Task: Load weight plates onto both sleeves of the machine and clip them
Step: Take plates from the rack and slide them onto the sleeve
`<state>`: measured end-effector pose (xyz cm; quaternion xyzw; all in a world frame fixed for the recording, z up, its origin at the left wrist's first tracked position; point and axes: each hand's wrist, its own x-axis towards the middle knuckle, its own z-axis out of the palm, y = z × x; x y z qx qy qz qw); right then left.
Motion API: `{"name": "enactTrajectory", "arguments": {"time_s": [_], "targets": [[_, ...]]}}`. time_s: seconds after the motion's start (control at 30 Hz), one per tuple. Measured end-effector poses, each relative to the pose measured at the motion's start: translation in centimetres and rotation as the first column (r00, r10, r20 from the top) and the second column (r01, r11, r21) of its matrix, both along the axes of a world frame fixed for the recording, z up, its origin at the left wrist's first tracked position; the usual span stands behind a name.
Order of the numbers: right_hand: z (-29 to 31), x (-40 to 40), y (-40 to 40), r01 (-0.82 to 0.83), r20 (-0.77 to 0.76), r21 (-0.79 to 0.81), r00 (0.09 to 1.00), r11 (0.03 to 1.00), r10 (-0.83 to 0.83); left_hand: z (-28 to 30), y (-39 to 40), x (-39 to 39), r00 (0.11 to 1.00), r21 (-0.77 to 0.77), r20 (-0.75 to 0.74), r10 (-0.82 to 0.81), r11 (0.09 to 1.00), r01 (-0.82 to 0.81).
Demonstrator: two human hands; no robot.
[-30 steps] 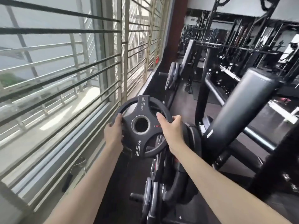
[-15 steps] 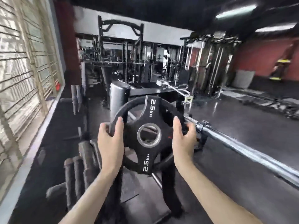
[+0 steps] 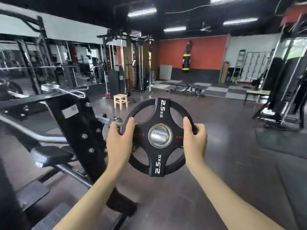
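A black 2.5 kg weight plate point(image 3: 158, 115) with grip holes is held upright in front of me. My left hand point(image 3: 118, 143) grips its left rim and my right hand point(image 3: 195, 141) grips its right rim. Through the plate's steel-ringed centre hole I see the shiny end of the machine's sleeve point(image 3: 160, 136). More of that steel sleeve point(image 3: 108, 120) sticks out to the left of the plate, coming from the black machine upright point(image 3: 79, 130). Whether the plate sits on the sleeve or just in front of it I cannot tell.
The machine's black frame and grey bar point(image 3: 41, 138) fill the left side. A small wooden stool point(image 3: 121, 100) stands beyond the plate. A flat bench point(image 3: 186, 87) lies farther back, a cable tower point(image 3: 141, 63) behind, and another machine point(image 3: 282, 97) stands at right.
My view swung right from the window and plate rack to the open gym floor. Both hands carried the plate along and brought its hole in line with the machine's sleeve.
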<state>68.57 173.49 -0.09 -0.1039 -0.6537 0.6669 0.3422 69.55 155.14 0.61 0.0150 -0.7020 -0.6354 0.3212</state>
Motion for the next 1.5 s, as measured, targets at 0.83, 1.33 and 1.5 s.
{"name": "enactTrajectory", "arguments": {"time_s": [0.83,1.33,1.5], "targets": [[-7.8,-4.7,15.4,-0.116,0.501,-0.116,0.851,0.986,0.159,-2.3,15.1,-3.9,0.966,-0.673,0.173,-0.190,0.694,0.257],[-1.8,-4.9,15.4,-0.445,0.364,-0.623,0.562,0.643,0.743,-0.8,18.4,-1.0,0.997,-0.917,0.071,-0.041,0.390,0.081],[-1.4,-6.9,13.7,-0.465,0.512,-0.522,0.499,0.715,0.699,-0.2,18.2,-1.7,0.997,-0.926,0.077,-0.001,0.371,0.072]]}}
